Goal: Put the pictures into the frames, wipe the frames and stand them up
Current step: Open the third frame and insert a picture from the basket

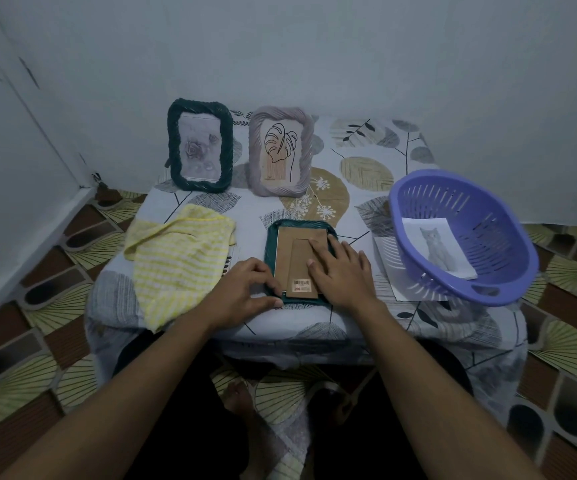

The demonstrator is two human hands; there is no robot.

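Observation:
A teal frame (273, 237) lies face down near the table's front edge, its brown cardboard back (295, 258) with a barcode label facing up. My right hand (342, 271) rests flat on the back with straight fingers. At the frame's near left corner, my left hand (249, 289) has its fingers curled and pinches the frame's edge. A dark green frame (200, 145) with a rose picture and a grey frame (280, 151) with a leaf drawing stand upright at the back. A cat picture (436, 247) lies in the purple basket (508, 271).
A yellow striped cloth (179, 261) lies crumpled to the left of the teal frame. The tilted purple basket sits on a sheet of paper (389, 265) at the right. A leaf-print cloth (363, 168) covers the small table, which stands against the wall.

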